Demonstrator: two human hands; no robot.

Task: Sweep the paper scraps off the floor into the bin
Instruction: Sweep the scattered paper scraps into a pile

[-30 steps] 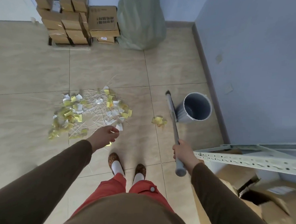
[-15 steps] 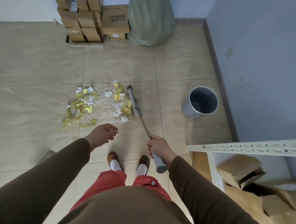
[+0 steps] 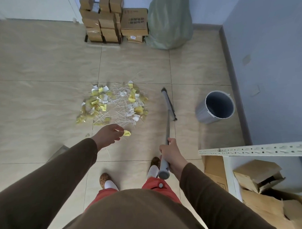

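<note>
The paper scraps [image 3: 113,104] lie heaped mid-frame, left of my broom head [image 3: 169,104]; the bin [image 3: 215,108] stands to its right. The head's long axis runs up-frame, alongside the heap. My right hand [image 3: 171,154] clasps the broom handle [image 3: 166,149]; my left hand [image 3: 108,135], nearer the heap, seems to pinch one yellow scrap [image 3: 126,132], though I can't be sure.

One head-worn wide view looks steeply down and forward at the tiled floor [image 3: 44,102], edges apparently distorted.
</note>
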